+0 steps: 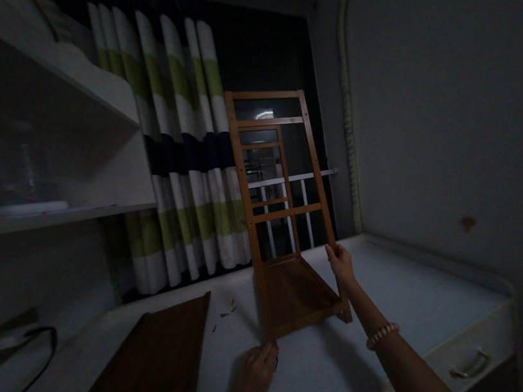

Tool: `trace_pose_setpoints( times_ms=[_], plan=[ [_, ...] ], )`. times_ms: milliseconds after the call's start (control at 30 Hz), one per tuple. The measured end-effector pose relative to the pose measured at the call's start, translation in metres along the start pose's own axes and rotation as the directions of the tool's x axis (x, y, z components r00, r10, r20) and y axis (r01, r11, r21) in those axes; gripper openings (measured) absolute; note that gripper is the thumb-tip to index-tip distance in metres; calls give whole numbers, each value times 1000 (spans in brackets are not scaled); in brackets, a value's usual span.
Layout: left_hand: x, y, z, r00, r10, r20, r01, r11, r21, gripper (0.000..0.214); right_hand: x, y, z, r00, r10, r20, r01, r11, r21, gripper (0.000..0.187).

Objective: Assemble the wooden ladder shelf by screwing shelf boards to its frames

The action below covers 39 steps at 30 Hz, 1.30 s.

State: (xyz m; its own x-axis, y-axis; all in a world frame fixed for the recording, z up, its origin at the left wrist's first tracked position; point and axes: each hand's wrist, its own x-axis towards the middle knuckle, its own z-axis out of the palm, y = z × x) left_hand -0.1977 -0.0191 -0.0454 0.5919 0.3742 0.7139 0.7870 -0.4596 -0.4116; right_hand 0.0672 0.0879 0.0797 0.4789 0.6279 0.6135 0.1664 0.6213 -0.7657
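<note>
In the head view, our right hand (342, 264) had its fingers wrapped around a leg of the wooden rack (288, 212), which stood upright on the white bench (306, 378). Our left hand (255, 371) was at its near left foot, fingers bunched; we couldn't tell whether they gripped it. Small pieces (224, 315) lay between rack and brown board (148, 358).

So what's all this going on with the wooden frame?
A person has both hands on a wooden frame standing upright on a white desktop. The right hand grips its right upright; the left hand is at the foot of the left front leg. A wooden panel lies to the left, with some tiny loose pieces between them.
</note>
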Motion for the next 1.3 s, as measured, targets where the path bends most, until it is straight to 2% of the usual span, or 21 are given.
trace_pose_setpoints(
  times_ms=[233,400,700,900,1100,1300],
  plan=[
    [6,1,-7,1000,5,-29,-6,1000,-12,27,-3,-10,-9,999,23,33,-24,999,42,35],
    [6,0,-6,998,7,-56,-8,1000,-5,27,-4,-9,-7,1000,-8,29,6,998,59,31],
    [6,-1,-6,999,34,-17,-35,999,-35,25,-4,-11,-7,999,7,37,-9,998,66,31],
    [9,0,-8,1000,27,-3,-27,997,-70,24,-4,-8,-3,1000,27,-12,-27,998,59,33],
    [10,1,-8,999,23,-35,-25,997,-78,21,-5,-4,-1,998,36,-61,-32,997,70,30],
    [9,1,-6,1000,10,-24,-12,996,-90,19,-6,-9,-5,999,53,-8,-52,990,127,32]
  ],
)
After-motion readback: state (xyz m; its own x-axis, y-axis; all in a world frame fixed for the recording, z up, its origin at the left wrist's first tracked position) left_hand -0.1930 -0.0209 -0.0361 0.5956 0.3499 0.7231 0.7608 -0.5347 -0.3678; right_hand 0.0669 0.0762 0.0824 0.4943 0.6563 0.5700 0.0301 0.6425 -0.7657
